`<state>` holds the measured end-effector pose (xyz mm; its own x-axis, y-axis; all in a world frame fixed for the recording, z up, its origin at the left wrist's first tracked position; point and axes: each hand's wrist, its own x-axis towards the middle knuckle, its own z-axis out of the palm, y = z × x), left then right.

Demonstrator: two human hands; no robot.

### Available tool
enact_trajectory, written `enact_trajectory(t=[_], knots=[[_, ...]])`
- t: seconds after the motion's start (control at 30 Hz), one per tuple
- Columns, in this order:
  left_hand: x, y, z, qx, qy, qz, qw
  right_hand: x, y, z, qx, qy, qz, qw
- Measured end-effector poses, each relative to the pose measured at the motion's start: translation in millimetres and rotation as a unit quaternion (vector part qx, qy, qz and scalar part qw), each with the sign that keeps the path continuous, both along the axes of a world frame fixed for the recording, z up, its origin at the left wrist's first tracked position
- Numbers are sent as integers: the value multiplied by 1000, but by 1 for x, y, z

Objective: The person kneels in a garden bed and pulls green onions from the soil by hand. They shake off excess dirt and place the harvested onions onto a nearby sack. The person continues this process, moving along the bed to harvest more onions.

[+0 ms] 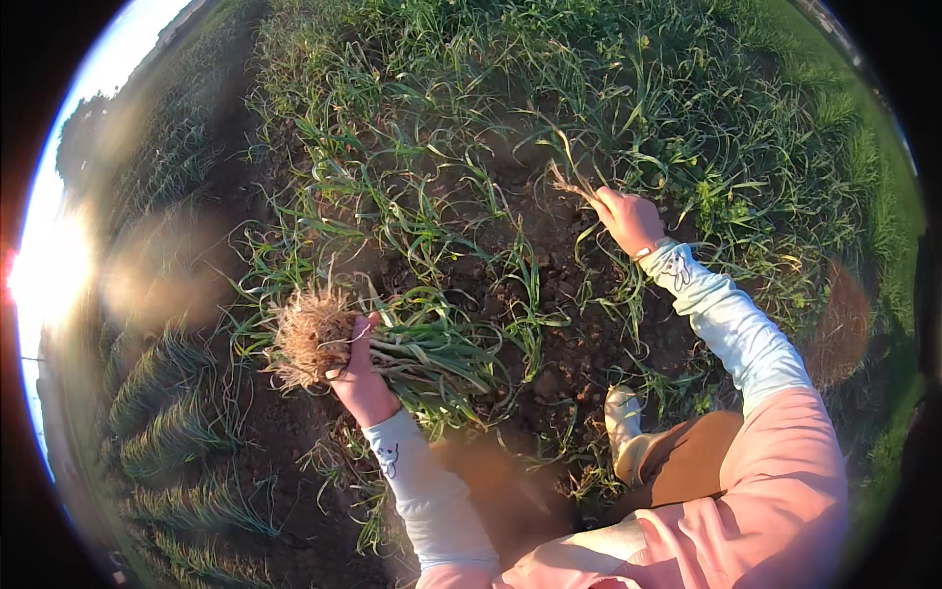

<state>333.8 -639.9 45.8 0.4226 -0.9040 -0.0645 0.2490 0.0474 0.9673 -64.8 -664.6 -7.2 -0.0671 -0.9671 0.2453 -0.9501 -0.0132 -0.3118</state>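
My left hand (364,379) grips a thick bunch of long-leaved, onion-like plants (441,357) around their pale stems. Their tangled, straw-coloured roots (313,339) stick out on the left of the fist, and the green leaves fan out to the right. Farther forward and to the right, my right hand (629,221) is closed on a thin plant (578,184) with dry, pale strands beyond the fingers; the part inside the fist is hidden. Below this hand lies dark, crumbly soil (548,272) with scattered green plants.
Dense green plants (456,66) grow ahead, with leafy weeds (717,199) at the right. Rows of thin-leaved plants (176,434) line the left beyond a bare soil strip (228,140). My pale boot (624,427) stands on the soil near the right knee. Low sun glares from the left.
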Motion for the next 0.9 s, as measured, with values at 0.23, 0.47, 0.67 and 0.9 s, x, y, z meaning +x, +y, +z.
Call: enact_trajectory(t=[0.23,0.47,0.67,0.9], knots=[[-53,2,-29,15,263,-210,941,184,17,47,-51,-184,264,945],[46,4,-24,29,295,88,951,253,-23,70,37,-7,377,926],[174,9,-24,-19,4,384,923,240,-81,84,76,387,289,872],[200,-13,-17,-88,-85,467,876,313,-141,-41,2,263,539,800]])
